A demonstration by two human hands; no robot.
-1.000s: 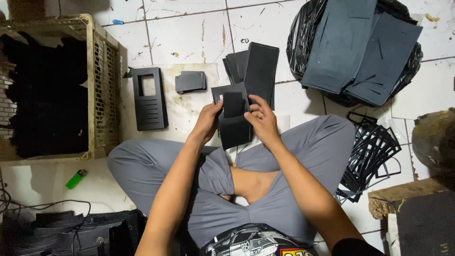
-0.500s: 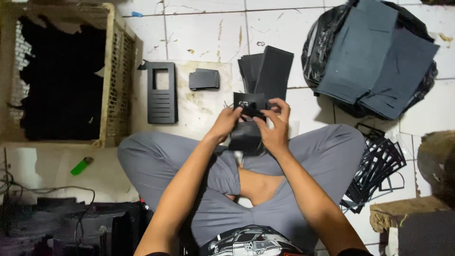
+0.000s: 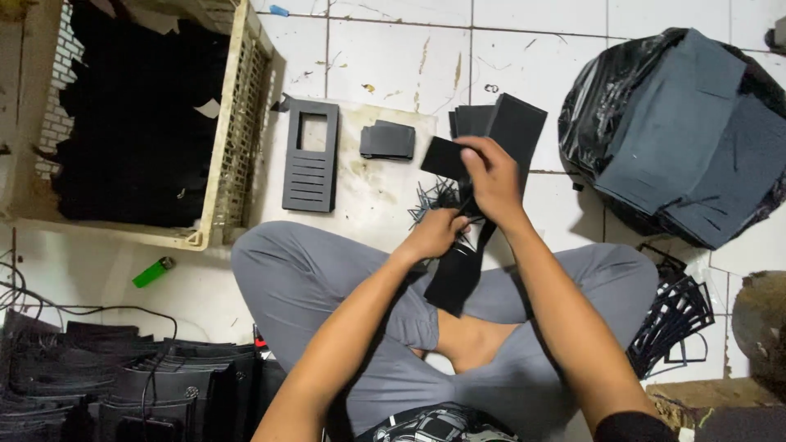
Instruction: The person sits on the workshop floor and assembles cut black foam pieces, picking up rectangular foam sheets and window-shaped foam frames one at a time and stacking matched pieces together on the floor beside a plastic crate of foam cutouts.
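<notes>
Centrally, above the crossed legs, the right hand [image 3: 495,180] is closed on a black sheet [image 3: 446,158]; the left hand [image 3: 434,233] grips a dark strip [image 3: 454,278] hanging toward the lap. Beyond lie a stack [image 3: 503,123], template [image 3: 311,155], crate [image 3: 237,131] and bag [image 3: 598,106]. The fingertips are hidden.

hard light from above bleaches the white floor [image 3: 393,57] and the forearms; the crate [image 3: 237,123] interior and black stacks sink into shadow. the hands look slightly motion-blurred, and the corners dim.
</notes>
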